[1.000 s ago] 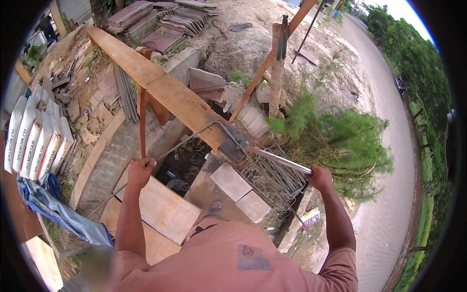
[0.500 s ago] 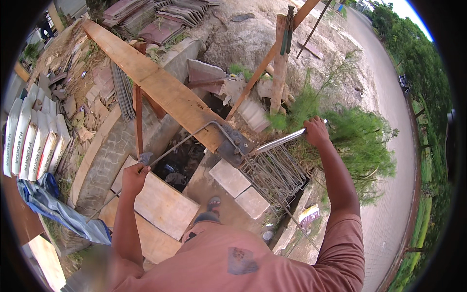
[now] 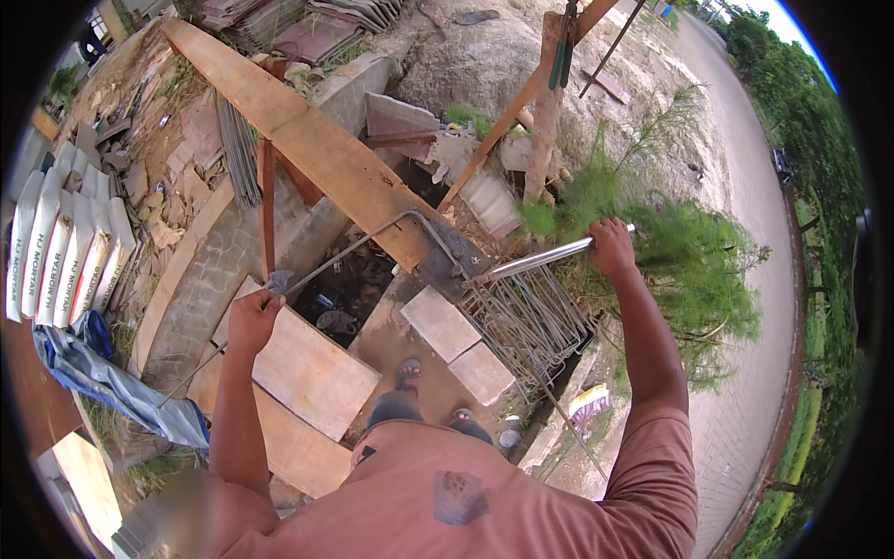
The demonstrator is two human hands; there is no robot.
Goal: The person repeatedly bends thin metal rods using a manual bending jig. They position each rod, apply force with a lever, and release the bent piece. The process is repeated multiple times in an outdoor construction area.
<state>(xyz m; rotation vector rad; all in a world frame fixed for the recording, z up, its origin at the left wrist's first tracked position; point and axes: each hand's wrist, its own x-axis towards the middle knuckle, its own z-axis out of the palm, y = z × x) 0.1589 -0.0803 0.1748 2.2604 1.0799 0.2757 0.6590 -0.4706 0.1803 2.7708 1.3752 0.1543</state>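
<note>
My left hand (image 3: 253,320) is closed around a thin steel rod (image 3: 337,257). Past that hand the rod slants up to a dark metal bending plate (image 3: 436,268), where it has a hooked bend. The plate sits on the near end of a long wooden plank (image 3: 312,140). My right hand (image 3: 612,248) grips a shiny metal pipe handle (image 3: 545,260) close to its outer end; its inner end meets the plate's right edge. Just below the pipe lies a pile of bent steel stirrups (image 3: 533,321).
White sacks (image 3: 70,238) stand stacked at the left above a blue-edged tarp (image 3: 126,373). A dark debris-filled pit (image 3: 340,298) opens under the plank. Pale slabs (image 3: 317,382) lie near my feet. Pliers (image 3: 562,56) hang on a wooden post; a green bush (image 3: 689,270) grows at the right.
Both hands keep their grips. The view has shifted slightly, and a second foot now shows below the slabs. The pipe handle's outer end sits a little farther right in the picture.
</note>
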